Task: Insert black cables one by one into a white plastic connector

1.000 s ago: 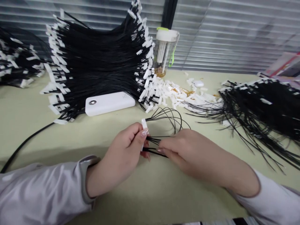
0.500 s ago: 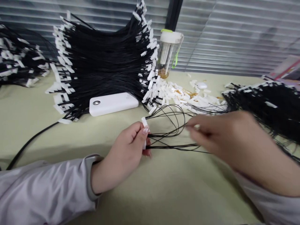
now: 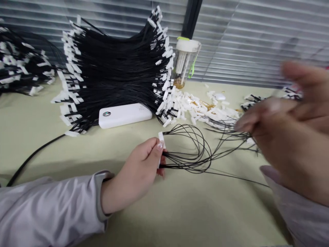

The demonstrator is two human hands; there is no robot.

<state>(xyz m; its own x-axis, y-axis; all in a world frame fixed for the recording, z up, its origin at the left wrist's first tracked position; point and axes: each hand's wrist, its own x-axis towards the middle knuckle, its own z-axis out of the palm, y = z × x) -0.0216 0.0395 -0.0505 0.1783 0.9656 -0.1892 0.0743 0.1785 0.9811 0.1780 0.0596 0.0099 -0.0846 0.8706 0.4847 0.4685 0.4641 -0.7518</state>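
A tag with looped wires is pinched in the left hand; the loops are spread toward the right hand, which is raised above the table. A power bank is laid behind the left hand, a wire stack behind that. Loose tags are scattered between the hands, farther back, beside a bottle.

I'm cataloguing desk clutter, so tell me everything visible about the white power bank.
The power bank is a flat, rounded white slab, glossy like plastic, with a round silvery button near its left end and a faint mark near the right. It lies flat on the pale green table, long side slightly slanted, at the foot of the big black wire bundle, whose white-tagged ends reach its back edge. Neither hand touches it.
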